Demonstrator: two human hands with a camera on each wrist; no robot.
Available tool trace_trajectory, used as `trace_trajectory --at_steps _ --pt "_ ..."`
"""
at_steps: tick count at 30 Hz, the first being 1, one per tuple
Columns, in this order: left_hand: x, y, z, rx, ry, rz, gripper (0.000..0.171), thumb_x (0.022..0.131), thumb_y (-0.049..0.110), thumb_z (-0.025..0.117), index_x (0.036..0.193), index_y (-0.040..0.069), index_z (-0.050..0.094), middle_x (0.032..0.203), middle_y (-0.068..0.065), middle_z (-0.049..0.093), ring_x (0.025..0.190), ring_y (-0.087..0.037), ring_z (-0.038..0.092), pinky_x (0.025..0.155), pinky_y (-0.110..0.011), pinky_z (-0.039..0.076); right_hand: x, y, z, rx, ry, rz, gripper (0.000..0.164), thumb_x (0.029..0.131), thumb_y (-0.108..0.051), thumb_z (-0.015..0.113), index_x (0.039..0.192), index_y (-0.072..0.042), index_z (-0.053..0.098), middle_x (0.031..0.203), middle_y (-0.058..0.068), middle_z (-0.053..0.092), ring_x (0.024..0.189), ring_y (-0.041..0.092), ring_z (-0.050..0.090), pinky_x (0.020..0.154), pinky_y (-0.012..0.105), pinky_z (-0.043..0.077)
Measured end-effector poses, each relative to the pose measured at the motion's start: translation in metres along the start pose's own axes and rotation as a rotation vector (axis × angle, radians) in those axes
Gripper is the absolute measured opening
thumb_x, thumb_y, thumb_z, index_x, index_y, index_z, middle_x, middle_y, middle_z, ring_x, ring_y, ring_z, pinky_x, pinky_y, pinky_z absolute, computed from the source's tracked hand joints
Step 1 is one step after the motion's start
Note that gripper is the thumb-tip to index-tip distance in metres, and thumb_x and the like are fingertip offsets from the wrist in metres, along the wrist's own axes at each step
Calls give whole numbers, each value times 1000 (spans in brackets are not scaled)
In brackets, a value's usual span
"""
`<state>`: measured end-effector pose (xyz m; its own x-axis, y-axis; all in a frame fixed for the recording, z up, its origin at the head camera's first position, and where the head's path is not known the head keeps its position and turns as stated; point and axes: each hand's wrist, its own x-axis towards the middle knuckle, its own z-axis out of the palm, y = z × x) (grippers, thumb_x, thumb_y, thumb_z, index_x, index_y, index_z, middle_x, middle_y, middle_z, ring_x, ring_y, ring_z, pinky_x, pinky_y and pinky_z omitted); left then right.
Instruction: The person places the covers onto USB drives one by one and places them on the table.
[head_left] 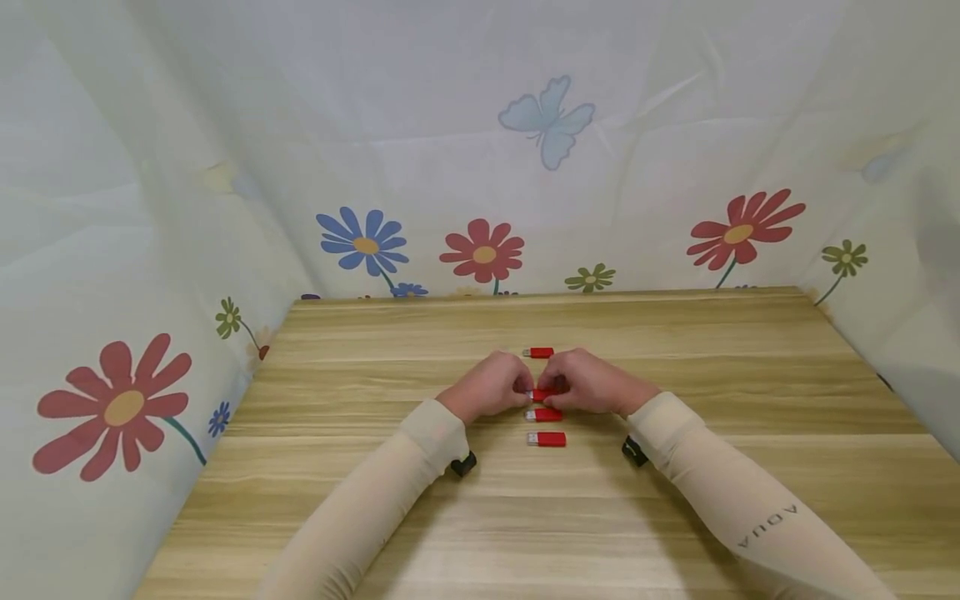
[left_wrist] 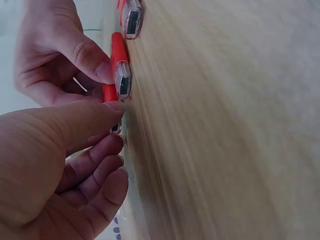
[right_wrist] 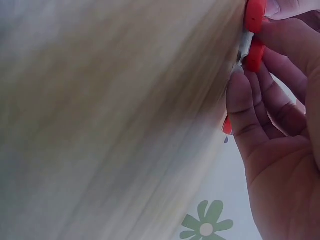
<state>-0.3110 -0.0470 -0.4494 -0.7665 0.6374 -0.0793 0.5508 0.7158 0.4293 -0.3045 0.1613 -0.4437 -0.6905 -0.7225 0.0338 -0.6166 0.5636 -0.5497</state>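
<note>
A whitish sheet printed with flowers rises behind the worktop's point(head_left: 750, 358) far edge, creased and slightly glossy. Above that edge, from left to right, stand a blue flower point(head_left: 365, 245), a red flower point(head_left: 483, 254), a small green flower point(head_left: 590, 278) and a second red flower point(head_left: 738, 233), with a pale blue butterfly point(head_left: 555, 150) higher up. Similar sheeting flanks the left and right edges. The worktop has light, streaky wood grain; soft light pales its near part.

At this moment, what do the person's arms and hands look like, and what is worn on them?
The left sleeve and right sleeve are long, close-fitting and cream-coloured. The right one carries dark lettering, seemingly AQUA. A small black device shows beneath each wrist. The left hand and right hand are ungloved.
</note>
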Motion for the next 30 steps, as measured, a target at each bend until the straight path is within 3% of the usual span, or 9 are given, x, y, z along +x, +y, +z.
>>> trace_trajectory --at_steps 15,30 --pt "-1 3 -2 8 -32 -50 12 91 22 78 100 14 80 84 7 73 76 -6 62 74 -18 53 2 1 -1 2 -36 52 12 89 -9 79 100 -10 78 93 0 72 79 9 63 74 23 56" --pt "3 1 1 7 -21 -63 10 91 24 79 97 16 79 83 8 71 77 -8 61 73 -18 52 3 -1 -4 -28 -39 86 11 89 -11 79 100 -11 78 93 -1 72 80 10 62 77 25 55"
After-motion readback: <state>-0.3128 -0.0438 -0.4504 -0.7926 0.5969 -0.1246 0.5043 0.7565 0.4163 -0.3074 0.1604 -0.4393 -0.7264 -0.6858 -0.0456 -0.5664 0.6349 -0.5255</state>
